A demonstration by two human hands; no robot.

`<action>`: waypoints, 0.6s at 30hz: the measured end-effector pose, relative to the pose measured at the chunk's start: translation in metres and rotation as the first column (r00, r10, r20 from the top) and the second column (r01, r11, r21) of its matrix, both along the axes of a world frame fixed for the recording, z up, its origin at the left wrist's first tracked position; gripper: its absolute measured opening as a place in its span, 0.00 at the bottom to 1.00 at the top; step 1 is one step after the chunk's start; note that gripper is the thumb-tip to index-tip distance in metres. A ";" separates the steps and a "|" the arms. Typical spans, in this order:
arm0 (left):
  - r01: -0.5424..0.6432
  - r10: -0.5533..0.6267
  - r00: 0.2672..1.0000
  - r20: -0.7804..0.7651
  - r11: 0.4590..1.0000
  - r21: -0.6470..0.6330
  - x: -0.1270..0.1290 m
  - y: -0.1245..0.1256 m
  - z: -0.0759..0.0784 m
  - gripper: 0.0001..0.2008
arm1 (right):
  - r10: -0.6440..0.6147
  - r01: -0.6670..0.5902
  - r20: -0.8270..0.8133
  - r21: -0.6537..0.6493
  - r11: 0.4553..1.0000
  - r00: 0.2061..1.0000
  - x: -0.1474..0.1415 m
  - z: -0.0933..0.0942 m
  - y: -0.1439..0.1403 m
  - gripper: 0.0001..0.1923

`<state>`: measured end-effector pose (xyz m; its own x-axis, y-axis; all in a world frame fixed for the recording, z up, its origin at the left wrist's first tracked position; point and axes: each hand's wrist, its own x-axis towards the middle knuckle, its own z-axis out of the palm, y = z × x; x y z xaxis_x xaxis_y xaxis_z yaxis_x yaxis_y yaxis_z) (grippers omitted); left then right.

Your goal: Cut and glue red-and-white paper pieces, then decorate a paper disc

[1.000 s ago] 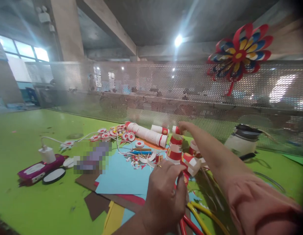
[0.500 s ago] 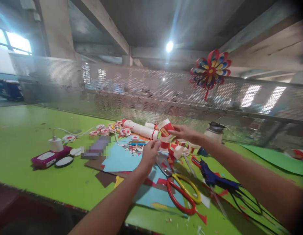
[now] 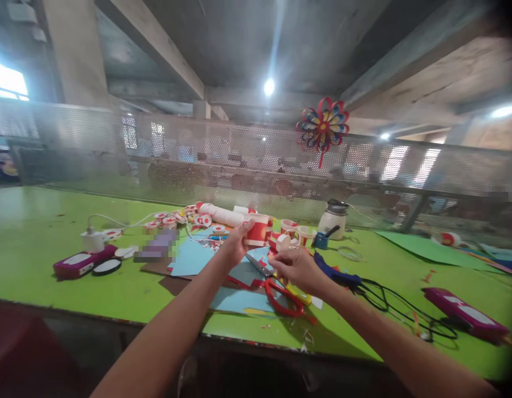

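My left hand [image 3: 236,244] is closed around a red and white paper cup [image 3: 256,230], raised over the middle of the table. My right hand [image 3: 296,268] is low to the right of it, above the scissors [image 3: 284,297] with one red and one yellow handle. Its fingers are curled together, and whether anything is between them is hidden. The scissors lie on light blue paper [image 3: 189,262], blades pointing toward the left hand. More cut paper cups [image 3: 306,235] stand behind the right hand. A blue glue gun [image 3: 336,275] is beside the right wrist.
Stacked white cups [image 3: 220,213] and red-dotted discs [image 3: 168,222] lie at the back. A purple power bank [image 3: 84,262] with a white charger is left; another purple device [image 3: 465,314] is right. A bottle [image 3: 333,221], blue pot [image 3: 321,240] and black cables [image 3: 384,301] are also there.
The paper cup has passed from my right hand to my left. My right hand has come down and nearer, over the scissors. The view has swung to the right.
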<state>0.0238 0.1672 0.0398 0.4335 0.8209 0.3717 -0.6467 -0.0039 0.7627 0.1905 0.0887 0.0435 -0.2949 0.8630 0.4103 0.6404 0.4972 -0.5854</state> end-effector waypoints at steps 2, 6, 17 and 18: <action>0.016 -0.016 1.000 0.007 0.999 -0.051 -0.008 0.005 0.000 0.20 | -0.051 0.039 0.109 0.114 0.993 0.993 0.003 -0.001 -0.003 0.20; 0.025 -0.018 0.998 0.065 0.993 -0.116 -0.014 0.008 0.001 0.23 | -0.127 0.042 0.470 0.187 0.981 0.874 0.007 -0.002 0.001 0.19; -0.094 0.095 0.995 0.019 0.995 -0.037 -0.014 0.012 -0.002 0.16 | 0.055 0.035 0.719 -0.111 0.993 0.693 0.017 -0.008 -0.001 0.30; -0.108 0.108 0.994 0.002 0.994 -0.011 -0.014 0.011 -0.001 0.18 | 0.064 0.037 0.707 -0.126 0.991 0.704 0.020 -0.009 0.000 0.32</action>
